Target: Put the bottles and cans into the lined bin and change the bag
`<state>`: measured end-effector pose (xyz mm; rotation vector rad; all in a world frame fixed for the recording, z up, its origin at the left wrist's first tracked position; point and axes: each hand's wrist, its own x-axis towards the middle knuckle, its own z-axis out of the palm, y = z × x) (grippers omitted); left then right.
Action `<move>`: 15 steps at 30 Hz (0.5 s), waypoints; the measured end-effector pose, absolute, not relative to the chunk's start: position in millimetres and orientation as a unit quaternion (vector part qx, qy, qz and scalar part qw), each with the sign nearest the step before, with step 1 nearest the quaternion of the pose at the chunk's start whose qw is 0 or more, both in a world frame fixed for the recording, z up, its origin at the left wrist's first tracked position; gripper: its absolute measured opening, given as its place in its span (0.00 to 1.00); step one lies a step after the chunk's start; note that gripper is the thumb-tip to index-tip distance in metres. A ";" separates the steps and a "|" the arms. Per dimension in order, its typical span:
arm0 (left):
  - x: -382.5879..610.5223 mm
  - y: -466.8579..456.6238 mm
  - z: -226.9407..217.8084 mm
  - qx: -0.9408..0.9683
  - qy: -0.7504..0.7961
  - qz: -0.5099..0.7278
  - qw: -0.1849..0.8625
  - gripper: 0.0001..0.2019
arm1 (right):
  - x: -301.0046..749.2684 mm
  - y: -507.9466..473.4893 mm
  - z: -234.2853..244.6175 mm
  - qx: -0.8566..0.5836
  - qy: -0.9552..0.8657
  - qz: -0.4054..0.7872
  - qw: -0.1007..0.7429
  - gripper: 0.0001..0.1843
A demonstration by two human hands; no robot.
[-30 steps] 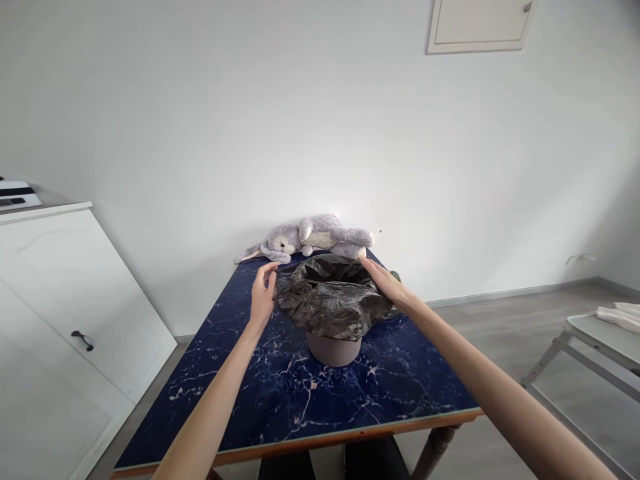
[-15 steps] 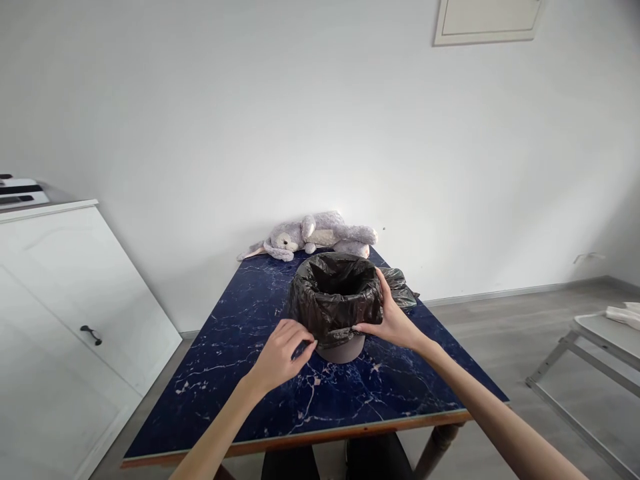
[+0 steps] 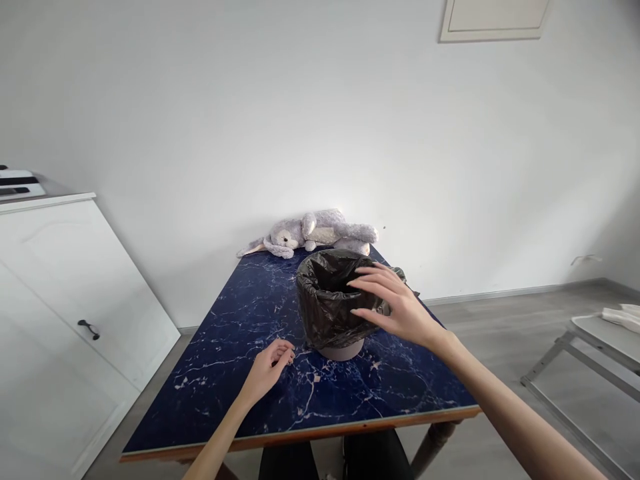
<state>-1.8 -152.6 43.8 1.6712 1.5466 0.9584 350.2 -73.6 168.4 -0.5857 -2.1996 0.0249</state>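
Note:
A grey trash bin (image 3: 341,351) stands upright on the blue marbled table (image 3: 240,300). A black plastic trash bag (image 3: 325,317) lines it, with its edge folded down over the outside and its mouth open. My right hand (image 3: 395,303) is at the bin's right side, fingers stretched out and apart over the bag's rim, holding nothing; whether it touches the bag I cannot tell. Left of the bin's base, my left hand (image 3: 270,367) is loosely curled low over the table, apart from the bag and with nothing visible in it.
A grey plush rabbit (image 3: 310,233) lies on its side at the table's far edge. More dark plastic (image 3: 400,273) shows behind the bin, mostly hidden by my right hand. A white cabinet (image 3: 65,300) stands left, a folding chair (image 3: 600,340) right.
My left hand has let go of the bag's edge and moved down and left. My right hand has loosened from the bin's side, its fingers now spread above the rim.

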 end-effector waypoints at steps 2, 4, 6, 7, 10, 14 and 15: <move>-1.6 -157.2 40.0 0.650 0.593 0.365 0.305 0.17 | 343.2 -72.3 172.7 -0.210 -0.894 -0.014 0.395 0.18; -1.1 -161.3 38.2 0.657 0.592 0.364 0.292 0.16 | 342.2 -70.2 173.5 -0.194 -0.895 -0.031 0.400 0.13; -1.2 -164.3 37.0 0.661 0.590 0.367 0.284 0.16 | 347.5 -71.2 174.3 -0.176 -0.895 -0.043 0.408 0.10; -1.6 -165.3 36.4 0.662 0.589 0.369 0.281 0.16 | 352.1 -73.6 175.3 -0.172 -0.896 -0.048 0.407 0.10; -2.4 -166.9 34.6 0.669 0.586 0.372 0.268 0.14 | 371.6 -86.5 179.4 -0.187 -0.900 -0.060 0.390 0.10; -2.1 -167.9 33.0 0.679 0.586 0.360 0.256 0.14 | 407.7 -102.6 177.5 -0.249 -0.893 -0.076 0.367 0.11; -1.9 -168.0 32.6 0.682 0.587 0.355 0.253 0.14 | 418.6 -104.2 174.8 -0.265 -0.889 -0.081 0.365 0.11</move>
